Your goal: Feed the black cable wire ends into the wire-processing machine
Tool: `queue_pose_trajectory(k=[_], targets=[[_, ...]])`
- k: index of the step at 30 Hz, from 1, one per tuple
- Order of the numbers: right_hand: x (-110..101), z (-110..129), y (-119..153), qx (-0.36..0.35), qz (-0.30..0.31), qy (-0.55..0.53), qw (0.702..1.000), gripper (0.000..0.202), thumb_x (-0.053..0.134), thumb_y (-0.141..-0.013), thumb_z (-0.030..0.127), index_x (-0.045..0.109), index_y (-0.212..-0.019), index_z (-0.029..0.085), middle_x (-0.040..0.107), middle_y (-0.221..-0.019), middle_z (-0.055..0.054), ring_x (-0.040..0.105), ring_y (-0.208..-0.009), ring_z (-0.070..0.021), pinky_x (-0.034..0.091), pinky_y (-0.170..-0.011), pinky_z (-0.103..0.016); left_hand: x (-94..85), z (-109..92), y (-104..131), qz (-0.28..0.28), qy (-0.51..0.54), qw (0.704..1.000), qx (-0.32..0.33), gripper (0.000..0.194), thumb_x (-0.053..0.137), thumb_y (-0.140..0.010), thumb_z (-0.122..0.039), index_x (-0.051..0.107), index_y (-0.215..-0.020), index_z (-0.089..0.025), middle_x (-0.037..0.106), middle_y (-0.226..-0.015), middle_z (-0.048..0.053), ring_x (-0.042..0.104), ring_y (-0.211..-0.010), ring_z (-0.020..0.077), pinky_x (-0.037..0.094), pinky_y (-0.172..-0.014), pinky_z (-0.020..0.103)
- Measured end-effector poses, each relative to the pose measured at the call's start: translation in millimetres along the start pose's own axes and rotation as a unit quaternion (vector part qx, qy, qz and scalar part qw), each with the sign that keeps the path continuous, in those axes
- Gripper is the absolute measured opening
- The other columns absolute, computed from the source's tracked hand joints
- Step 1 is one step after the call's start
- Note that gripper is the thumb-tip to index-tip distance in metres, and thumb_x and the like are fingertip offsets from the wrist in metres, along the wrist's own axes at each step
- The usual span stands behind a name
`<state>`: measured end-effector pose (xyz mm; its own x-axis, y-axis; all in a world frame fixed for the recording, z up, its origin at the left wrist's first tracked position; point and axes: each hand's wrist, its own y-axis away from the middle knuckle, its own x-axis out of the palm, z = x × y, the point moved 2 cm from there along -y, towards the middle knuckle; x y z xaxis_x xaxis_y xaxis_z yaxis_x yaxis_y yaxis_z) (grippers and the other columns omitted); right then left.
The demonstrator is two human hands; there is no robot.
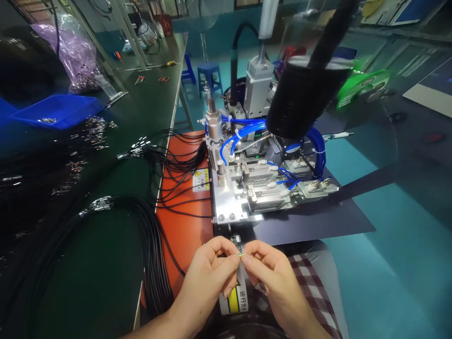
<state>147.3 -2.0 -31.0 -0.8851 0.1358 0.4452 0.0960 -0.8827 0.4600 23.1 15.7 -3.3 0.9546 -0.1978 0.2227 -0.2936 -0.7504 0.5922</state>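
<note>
Fingertip to fingertip, my left hand (215, 266) and my right hand (270, 268) meet in front of the metal press machine (226, 197). Between them shows a short, thin green-yellow wire (242, 254), and both hands are pinched on it. Most of its length is hidden by the fingers. Just beyond my fingertips sits a small metal fixture (236, 239) at the machine's front. Below my hands is a white and yellow label (234, 301) with printed characters. A black cable (173, 263) runs toward my left wrist.
Bundled black cables (148, 240) with metal connectors (102, 203) lie over the dark green table (95, 263) and orange surface (187, 230). A blue tray (58, 110) and a purple bag (70, 52) stand farther left. A black cylinder (300, 99) hangs above the machine's blue air hoses (247, 129).
</note>
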Motion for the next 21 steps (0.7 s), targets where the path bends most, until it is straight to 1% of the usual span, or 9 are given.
queue_pose_trajectory(k=[4,7,12,14,18,21], targets=[[1.8,-0.2,0.0,0.003,-0.005,0.005,1.000,0.021,0.074,-0.069,0.031,0.060,-0.066,0.016,0.044,-0.052,0.007,0.035,-0.047,-0.0077,0.028,-0.045,-0.018,0.0,0.6,-0.4,-0.005,0.003,1.000,0.001,0.015,0.057,-0.082,-0.030,0.049,-0.076,-0.018,0.040,-0.037,-0.009,0.026,-0.035,0.0042,0.018,-0.040,0.016],[0.7,1.1,0.6,-0.009,-0.008,0.025,1.000,0.021,0.074,-0.070,0.031,0.060,-0.064,0.017,0.045,-0.052,0.006,0.036,-0.047,-0.0080,0.029,-0.045,-0.019,-0.5,0.7,-0.6,-0.006,-0.001,1.000,0.003,0.015,0.056,-0.082,-0.029,0.049,-0.075,-0.018,0.040,-0.037,-0.009,0.026,-0.035,0.0041,0.019,-0.040,0.016],[-5.1,4.6,2.5,-0.053,0.014,0.084,0.995,0.019,0.064,-0.080,0.036,0.065,-0.075,0.018,0.054,-0.059,0.003,0.043,-0.053,-0.0107,0.035,-0.050,-0.021,-0.5,0.0,-1.3,0.010,-0.012,1.000,0.006,0.015,0.056,-0.081,-0.027,0.049,-0.072,-0.017,0.040,-0.036,-0.009,0.028,-0.034,0.0038,0.018,-0.040,0.017],[-6.5,6.0,3.3,-0.067,0.010,0.125,0.990,0.020,0.062,-0.082,0.037,0.066,-0.080,0.018,0.057,-0.063,0.001,0.044,-0.054,-0.0118,0.036,-0.050,-0.022,-0.1,-0.2,-1.5,0.008,-0.013,1.000,0.004,0.015,0.056,-0.081,-0.027,0.049,-0.071,-0.017,0.040,-0.036,-0.009,0.028,-0.033,0.0038,0.018,-0.040,0.018],[-6.5,8.8,4.5,-0.092,0.001,0.229,0.969,0.020,0.057,-0.085,0.038,0.063,-0.084,0.020,0.057,-0.065,0.000,0.046,-0.055,-0.0137,0.037,-0.052,-0.024,0.4,-0.1,-1.3,0.005,-0.016,1.000,-0.001,0.014,0.055,-0.080,-0.025,0.048,-0.072,-0.017,0.041,-0.035,-0.009,0.028,-0.033,0.0037,0.017,-0.040,0.018],[-6.0,12.0,5.0,-0.124,0.018,0.313,0.941,0.020,0.047,-0.091,0.036,0.056,-0.081,0.021,0.052,-0.064,0.002,0.046,-0.057,-0.0140,0.037,-0.054,-0.024,0.5,-0.1,-1.0,0.013,-0.019,1.000,-0.003,0.012,0.054,-0.080,-0.024,0.048,-0.073,-0.017,0.041,-0.035,-0.009,0.028,-0.032,0.0038,0.018,-0.040,0.018]])
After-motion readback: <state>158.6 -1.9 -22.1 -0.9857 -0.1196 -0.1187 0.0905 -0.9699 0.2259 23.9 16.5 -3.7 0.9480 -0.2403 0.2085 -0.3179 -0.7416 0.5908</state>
